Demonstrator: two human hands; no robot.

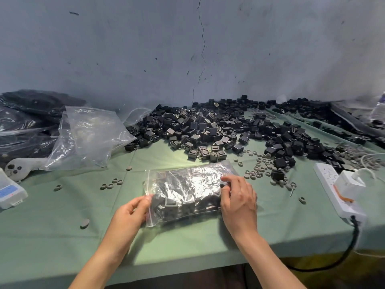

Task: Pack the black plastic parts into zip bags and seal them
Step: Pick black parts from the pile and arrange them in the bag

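A: Filled zip bag (187,190) lies flat on green table (62,215), front centre. Left hand (129,213) pinches its zip edge; right hand (237,201), fingers curled, grips the opposite end.

B: Sealing, probably. Keep black parts (179,205) clear of the zip, slide the pinch along it.

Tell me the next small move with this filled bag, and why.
Probably slide the left hand along the zip edge, pinching it shut. The zip bag lies full of black parts on the table, the left hand pinches its zip edge, and the right hand grips the other end.
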